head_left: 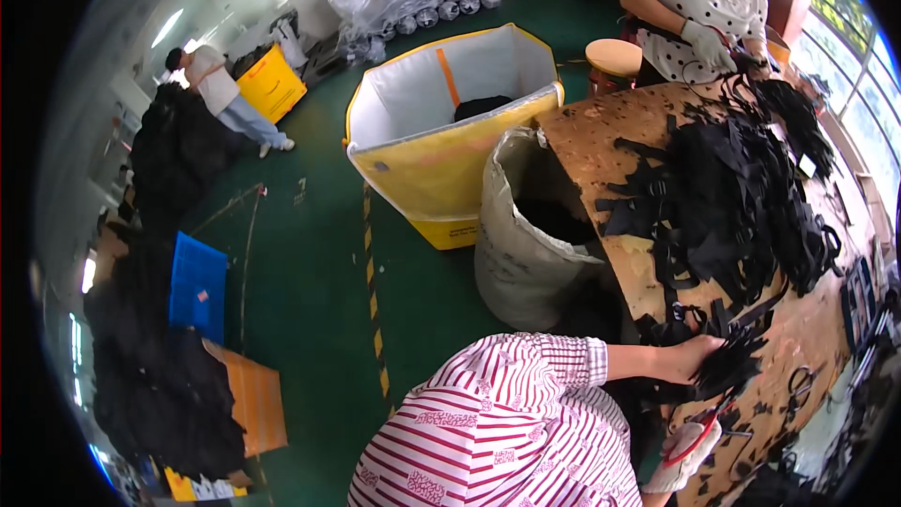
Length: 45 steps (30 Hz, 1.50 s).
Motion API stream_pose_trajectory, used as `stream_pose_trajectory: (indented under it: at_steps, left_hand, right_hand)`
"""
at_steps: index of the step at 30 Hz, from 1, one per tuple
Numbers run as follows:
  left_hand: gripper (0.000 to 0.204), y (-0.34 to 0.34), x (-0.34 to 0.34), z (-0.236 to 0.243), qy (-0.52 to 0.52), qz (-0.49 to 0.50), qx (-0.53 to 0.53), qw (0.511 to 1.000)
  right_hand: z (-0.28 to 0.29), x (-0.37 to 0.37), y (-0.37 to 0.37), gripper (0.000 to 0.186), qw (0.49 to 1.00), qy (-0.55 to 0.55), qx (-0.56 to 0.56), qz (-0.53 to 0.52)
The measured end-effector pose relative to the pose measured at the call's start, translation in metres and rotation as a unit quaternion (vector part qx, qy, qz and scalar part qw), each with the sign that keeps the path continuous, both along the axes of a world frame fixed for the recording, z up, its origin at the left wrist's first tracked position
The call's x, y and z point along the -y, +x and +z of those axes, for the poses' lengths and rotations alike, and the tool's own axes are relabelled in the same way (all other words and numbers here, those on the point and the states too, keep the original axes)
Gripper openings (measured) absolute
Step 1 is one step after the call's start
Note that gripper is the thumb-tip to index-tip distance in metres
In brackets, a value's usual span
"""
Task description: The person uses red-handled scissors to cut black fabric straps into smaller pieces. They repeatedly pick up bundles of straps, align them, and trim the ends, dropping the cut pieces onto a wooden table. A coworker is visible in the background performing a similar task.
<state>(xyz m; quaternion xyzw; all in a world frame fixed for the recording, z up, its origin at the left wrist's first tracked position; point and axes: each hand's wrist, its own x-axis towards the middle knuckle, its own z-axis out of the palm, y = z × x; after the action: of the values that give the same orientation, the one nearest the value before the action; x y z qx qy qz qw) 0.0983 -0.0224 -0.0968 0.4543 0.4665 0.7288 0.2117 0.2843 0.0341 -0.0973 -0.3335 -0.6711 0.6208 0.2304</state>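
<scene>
My left hand (693,359), bare, is closed around a bunch of black straps (735,362) near the table's edge. Its arm comes out of a striped sleeve. Close by, my right hand (688,455) wears a pale glove and grips red-handled scissors (696,438). Their blades point toward the hanging ends of the bunch; whether they touch it I cannot tell. A large tangled heap of black straps (727,197) covers much of the wooden table (587,145) beyond my hands.
A white sack (511,272) with dark material inside stands against the table. Behind it is a yellow bin (422,169). Across the table a co-worker (699,0) in gloves handles black straps. Another person (221,84) stands far left near dark heaps and a blue crate (197,286).
</scene>
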Motion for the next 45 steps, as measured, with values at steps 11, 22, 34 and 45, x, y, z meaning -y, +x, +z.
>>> stream_pose_trajectory:
  at_steps: [11, 22, 34, 45]
  left_hand:
    - [0.02, 0.003, -0.01, -0.037, -0.041, -0.271, 0.606, 0.747]
    - [0.051, 0.013, 0.009, -0.017, -0.065, -0.011, -0.192, 0.979]
    - [0.048, -0.019, 0.013, 0.034, -0.033, 0.06, -0.043, 0.997]
    - [0.019, -0.06, -0.002, -0.029, -0.04, 0.234, 0.457, 0.857]
  right_hand:
    - [0.027, 0.001, -0.024, 0.042, 0.998, 0.014, -0.053, -0.033]
    - [0.066, 0.013, -0.05, 0.041, 0.998, 0.044, -0.029, 0.026]
    - [0.077, 0.019, -0.043, 0.037, 0.978, -0.033, -0.138, -0.15]
    - [0.057, 0.006, -0.028, 0.023, 0.986, -0.076, -0.07, -0.132]
